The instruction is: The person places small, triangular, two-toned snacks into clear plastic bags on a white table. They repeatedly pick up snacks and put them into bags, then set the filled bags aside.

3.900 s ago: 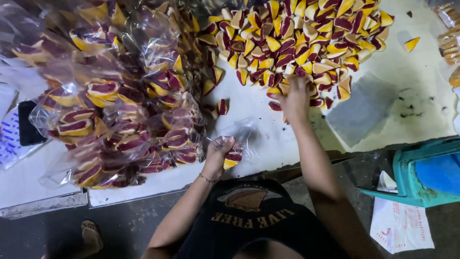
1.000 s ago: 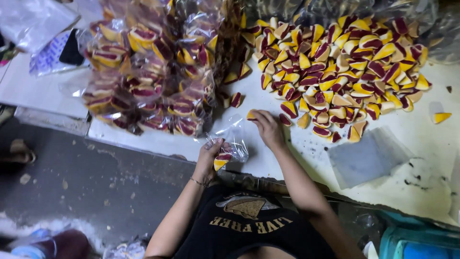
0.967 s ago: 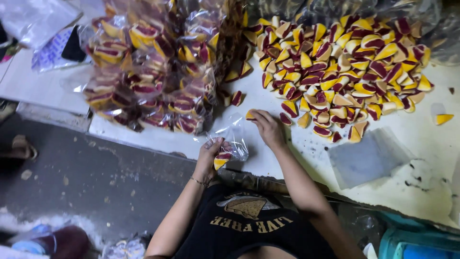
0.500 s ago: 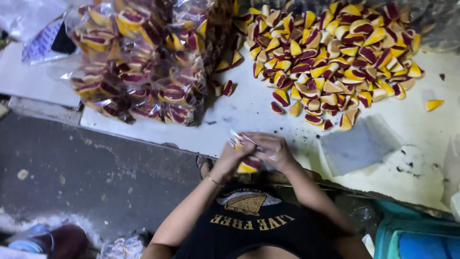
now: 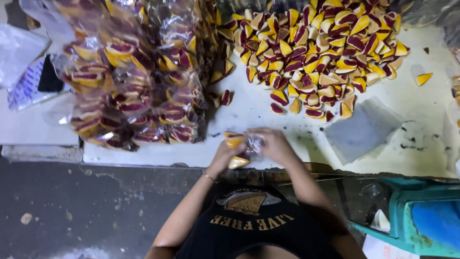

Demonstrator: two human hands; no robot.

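My left hand and my right hand meet at the near edge of the white table, both closed on a small clear plastic bag with yellow and maroon wedge pieces in it. A yellow wedge pokes out below my left hand. A big loose heap of the same wedges lies on the table beyond my hands. To the left rises a pile of filled clear bags.
A stack of flat clear bags lies right of my hands. One stray wedge sits far right. A teal plastic stool stands at lower right. Loose plastic and paper lie on the left bench.
My right hand took a wedge from the heap and came back to the bag. Both hands now grip the bag together at the table edge. The camera shifted.
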